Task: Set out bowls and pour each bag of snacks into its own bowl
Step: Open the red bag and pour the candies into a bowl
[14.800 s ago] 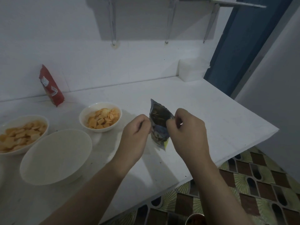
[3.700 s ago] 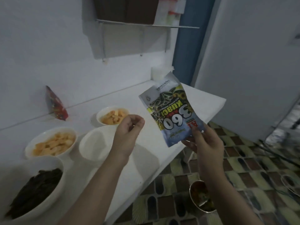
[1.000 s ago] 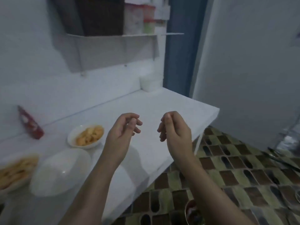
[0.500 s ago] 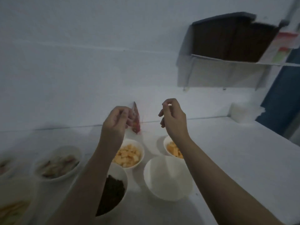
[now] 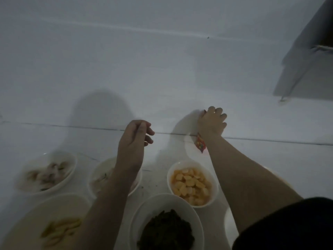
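White wall (image 5: 162, 60) fills upper frame; faint horizontal seam across it, small dark speck (image 5: 208, 37) on seam right of centre. Wall-mounted shelf (image 5: 322, 46) at upper right edge, partly cut off by frame; grey shadow on wall beneath it. White counter (image 5: 279, 159) meets wall along dark joint line. Scattered dark crumbs (image 5: 144, 186) on counter surface, mid-frame. Rounded grey shadow on wall, left of centre. Lighting dim, left portion of frame blurred.
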Action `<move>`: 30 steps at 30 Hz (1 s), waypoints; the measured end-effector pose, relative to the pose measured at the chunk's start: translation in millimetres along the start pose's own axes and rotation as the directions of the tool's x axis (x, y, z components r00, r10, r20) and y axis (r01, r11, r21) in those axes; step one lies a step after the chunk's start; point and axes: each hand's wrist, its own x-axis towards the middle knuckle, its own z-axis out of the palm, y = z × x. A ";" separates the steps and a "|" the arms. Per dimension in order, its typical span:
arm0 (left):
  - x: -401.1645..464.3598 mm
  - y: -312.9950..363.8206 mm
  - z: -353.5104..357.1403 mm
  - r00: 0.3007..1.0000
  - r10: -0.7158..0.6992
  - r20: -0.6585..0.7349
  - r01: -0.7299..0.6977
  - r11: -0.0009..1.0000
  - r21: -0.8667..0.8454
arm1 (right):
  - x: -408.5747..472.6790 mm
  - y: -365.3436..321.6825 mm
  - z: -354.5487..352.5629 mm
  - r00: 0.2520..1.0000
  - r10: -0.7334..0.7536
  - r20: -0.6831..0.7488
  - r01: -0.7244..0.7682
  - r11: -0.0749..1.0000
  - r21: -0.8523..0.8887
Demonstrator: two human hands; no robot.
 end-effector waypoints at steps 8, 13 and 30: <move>14.7 -25.4 0.4 0.998 -0.063 0.004 0.063 0.997 0.043 | 14.2 5.7 37.5 0.968 0.112 0.226 -0.115 0.993 0.002; 7.5 -27.4 10.0 0.997 -0.077 0.016 0.077 0.996 0.049 | 3.0 21.8 30.5 0.977 0.044 0.208 -0.071 0.990 0.124; -78.8 11.4 123.6 0.967 0.010 0.255 -0.016 1.000 0.019 | -89.8 121.1 -168.6 0.998 -0.023 0.058 -0.022 0.733 0.680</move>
